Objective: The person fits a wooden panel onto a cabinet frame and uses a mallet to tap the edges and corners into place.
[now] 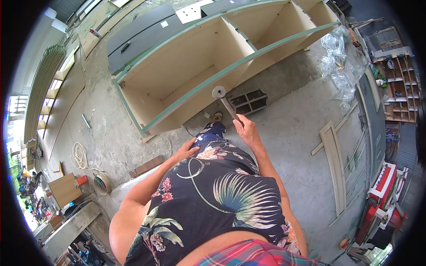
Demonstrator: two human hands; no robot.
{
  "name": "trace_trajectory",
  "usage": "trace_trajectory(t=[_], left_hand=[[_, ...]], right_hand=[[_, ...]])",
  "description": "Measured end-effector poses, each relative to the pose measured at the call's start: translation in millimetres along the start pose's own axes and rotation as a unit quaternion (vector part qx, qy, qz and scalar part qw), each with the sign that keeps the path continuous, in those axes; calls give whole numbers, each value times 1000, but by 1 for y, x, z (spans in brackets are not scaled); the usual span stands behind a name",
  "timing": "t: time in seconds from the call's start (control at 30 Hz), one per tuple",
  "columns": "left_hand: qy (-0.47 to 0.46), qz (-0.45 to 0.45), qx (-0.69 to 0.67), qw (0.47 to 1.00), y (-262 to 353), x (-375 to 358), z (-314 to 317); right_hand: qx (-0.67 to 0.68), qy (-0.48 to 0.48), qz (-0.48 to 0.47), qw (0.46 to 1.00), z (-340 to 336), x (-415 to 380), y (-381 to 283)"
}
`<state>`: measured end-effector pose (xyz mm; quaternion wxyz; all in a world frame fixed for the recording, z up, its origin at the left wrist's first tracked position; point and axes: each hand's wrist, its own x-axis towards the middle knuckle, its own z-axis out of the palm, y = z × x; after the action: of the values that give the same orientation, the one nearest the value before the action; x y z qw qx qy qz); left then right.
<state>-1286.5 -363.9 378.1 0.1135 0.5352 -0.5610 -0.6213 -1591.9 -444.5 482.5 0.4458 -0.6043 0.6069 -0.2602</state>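
Observation:
My right hand (pixel 248 131) is closed round the handle of a hammer (pixel 228 107), whose round pale head points up toward the cabinet. My left hand (pixel 186 150) rests on the front of my patterned clothing, its fingers lying flat with no object seen in them. Just beyond the hands lies a large open wooden cabinet (pixel 191 80) with green edges and several compartments. The hammer head appears in front of its near side, and I cannot tell if they touch.
A dark slotted piece (pixel 248 102) lies on the floor beside the cabinet. Clear plastic sheeting (pixel 339 66) is at the right, near wooden strips (pixel 335 164) and a red machine (pixel 380 195). At the left are coiled cord (pixel 80 156) and a brown block (pixel 146 166).

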Motion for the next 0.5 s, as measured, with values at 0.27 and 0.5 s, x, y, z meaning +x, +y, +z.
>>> trace_trajectory(t=[0.27, 0.5], left_hand=[[103, 9, 156, 982, 98, 52, -19], [333, 148, 266, 893, 163, 130, -41]], right_hand=[[-5, 16, -22, 1000, -35, 63, 10], [-34, -20, -4, 999, -62, 103, 17]])
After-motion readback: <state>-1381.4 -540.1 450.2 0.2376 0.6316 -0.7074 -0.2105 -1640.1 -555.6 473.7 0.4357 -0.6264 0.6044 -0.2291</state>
